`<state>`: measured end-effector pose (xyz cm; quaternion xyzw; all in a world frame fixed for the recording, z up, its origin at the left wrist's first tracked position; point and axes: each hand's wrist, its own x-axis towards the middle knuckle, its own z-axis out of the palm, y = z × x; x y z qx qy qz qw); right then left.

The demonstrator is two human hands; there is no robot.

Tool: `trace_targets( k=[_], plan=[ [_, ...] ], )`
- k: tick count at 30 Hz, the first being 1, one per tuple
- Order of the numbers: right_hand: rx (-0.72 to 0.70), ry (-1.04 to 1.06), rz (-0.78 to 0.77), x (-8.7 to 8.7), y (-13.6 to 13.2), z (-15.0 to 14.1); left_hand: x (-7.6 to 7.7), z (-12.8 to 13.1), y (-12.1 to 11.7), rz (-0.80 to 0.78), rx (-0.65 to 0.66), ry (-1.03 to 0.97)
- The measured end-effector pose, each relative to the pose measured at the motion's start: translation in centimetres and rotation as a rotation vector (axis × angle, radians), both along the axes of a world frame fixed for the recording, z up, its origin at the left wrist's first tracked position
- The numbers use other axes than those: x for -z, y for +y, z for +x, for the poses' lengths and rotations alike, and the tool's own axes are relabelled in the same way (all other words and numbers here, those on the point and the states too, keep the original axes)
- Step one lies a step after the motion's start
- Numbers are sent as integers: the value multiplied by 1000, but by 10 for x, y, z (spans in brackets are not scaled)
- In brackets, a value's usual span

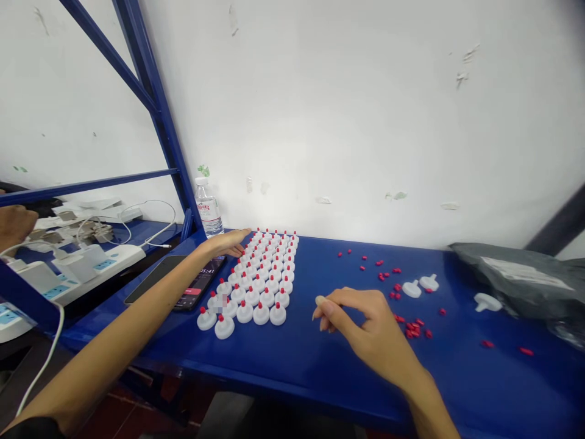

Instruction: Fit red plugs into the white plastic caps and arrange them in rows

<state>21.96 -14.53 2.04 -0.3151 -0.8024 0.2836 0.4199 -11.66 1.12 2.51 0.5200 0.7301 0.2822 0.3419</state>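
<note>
My left hand [226, 242] reaches to the back left with its fingers stretched out, at the left edge of rows of white round caps [261, 314] topped with red tips. It appears to touch the back rows, though I cannot tell whether it presses on them. Over the middle of the table my right hand [365, 329] has its fingers curled in and its thumb against them, with nothing visible in the grip. Loose red tips [414, 329] lie scattered to its right. Several white caps without red tips [412, 289] lie beyond them.
A water bottle [208, 208] stands by the wall and blue frame post [158, 110]. Beside the left forearm lie a lit phone [197, 285] and a dark flat device [158, 279]. Power strips [114, 263] with chargers fill the left. A grey plastic bag [516, 268] sits far right.
</note>
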Motion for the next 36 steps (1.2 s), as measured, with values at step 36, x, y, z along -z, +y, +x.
trace_targets(
  k=[36],
  plan=[
    [638, -634, 83, 77, 73, 160, 52, 157, -183, -101, 433, -1714]
  ],
)
